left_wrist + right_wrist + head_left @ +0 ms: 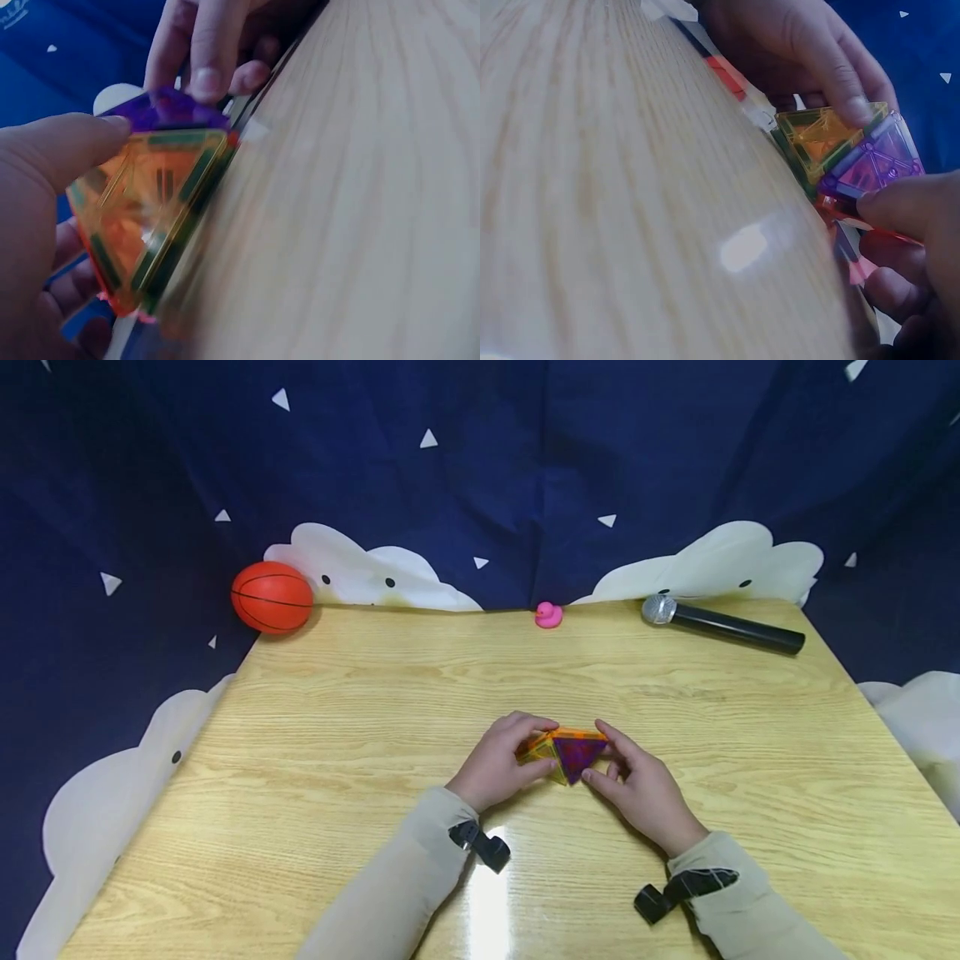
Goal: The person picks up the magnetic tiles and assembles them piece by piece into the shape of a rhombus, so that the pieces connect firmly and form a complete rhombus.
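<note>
Between the two hands sits a small cluster of see-through triangular magnetic tiles, joined edge to edge and low over the wooden table. A yellow tile (546,751) forms its left side, a purple tile (578,756) its right, and orange edges (581,734) run along the back. My left hand (498,764) grips the yellow side, thumb in front and fingers behind. With thumb and index finger, my right hand (645,789) holds the purple side. In the right wrist view, the right thumb (900,206) lies against the lower edge of the purple tile (885,154).
At the table's back edge stand a red basketball (272,597) on the left, a pink rubber duck (548,616) in the middle and a black microphone (731,626) on the right. A dark blue curtain (480,468) with white clouds hangs behind the wooden table (337,710).
</note>
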`<state>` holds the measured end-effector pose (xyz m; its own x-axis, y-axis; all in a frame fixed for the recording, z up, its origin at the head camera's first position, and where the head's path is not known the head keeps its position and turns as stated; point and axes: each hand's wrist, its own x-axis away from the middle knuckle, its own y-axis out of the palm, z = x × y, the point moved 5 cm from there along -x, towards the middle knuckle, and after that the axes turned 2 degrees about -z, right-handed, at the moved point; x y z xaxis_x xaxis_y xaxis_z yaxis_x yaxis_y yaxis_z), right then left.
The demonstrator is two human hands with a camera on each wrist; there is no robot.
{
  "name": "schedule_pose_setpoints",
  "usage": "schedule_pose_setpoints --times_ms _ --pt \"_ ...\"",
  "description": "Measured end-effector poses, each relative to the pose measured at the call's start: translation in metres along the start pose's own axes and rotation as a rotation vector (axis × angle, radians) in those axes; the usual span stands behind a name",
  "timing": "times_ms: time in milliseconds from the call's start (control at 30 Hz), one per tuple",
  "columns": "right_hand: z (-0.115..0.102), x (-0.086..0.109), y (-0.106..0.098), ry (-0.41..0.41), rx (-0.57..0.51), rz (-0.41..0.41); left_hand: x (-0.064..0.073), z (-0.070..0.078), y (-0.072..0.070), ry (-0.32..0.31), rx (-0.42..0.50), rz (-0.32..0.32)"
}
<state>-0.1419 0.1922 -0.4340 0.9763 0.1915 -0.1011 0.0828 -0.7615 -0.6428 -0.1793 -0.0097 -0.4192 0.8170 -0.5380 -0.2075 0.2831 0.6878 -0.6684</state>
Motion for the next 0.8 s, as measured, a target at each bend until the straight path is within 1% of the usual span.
schedule_pose_setpoints --times_ms 67,133,300,500,700,800 --pt "0.0 0.0 0.0 0.002 0.01 -0.001 -0.001 0.003 0.001 0.023 -0.004 0.016" --pt "0.0 0.0 0.0 0.003 0.012 0.001 -0.002 0.005 0.001 0.03 -0.019 0.027" --pt "-0.001 0.0 0.0 -0.002 0.005 0.011 -0.002 0.004 0.001 0.018 -0.04 0.032" --pt "0.001 0.001 -0.001 0.014 -0.004 0.026 -0.008 -0.002 0.001 -0.021 -0.044 0.04" --pt "0.001 0.0 0.0 0.02 -0.031 0.029 -0.015 -0.01 0.0 -0.065 0.003 0.073" --pt "0.0 0.0 0.001 0.019 -0.053 0.025 -0.016 -0.013 0.0 -0.081 0.023 0.083"
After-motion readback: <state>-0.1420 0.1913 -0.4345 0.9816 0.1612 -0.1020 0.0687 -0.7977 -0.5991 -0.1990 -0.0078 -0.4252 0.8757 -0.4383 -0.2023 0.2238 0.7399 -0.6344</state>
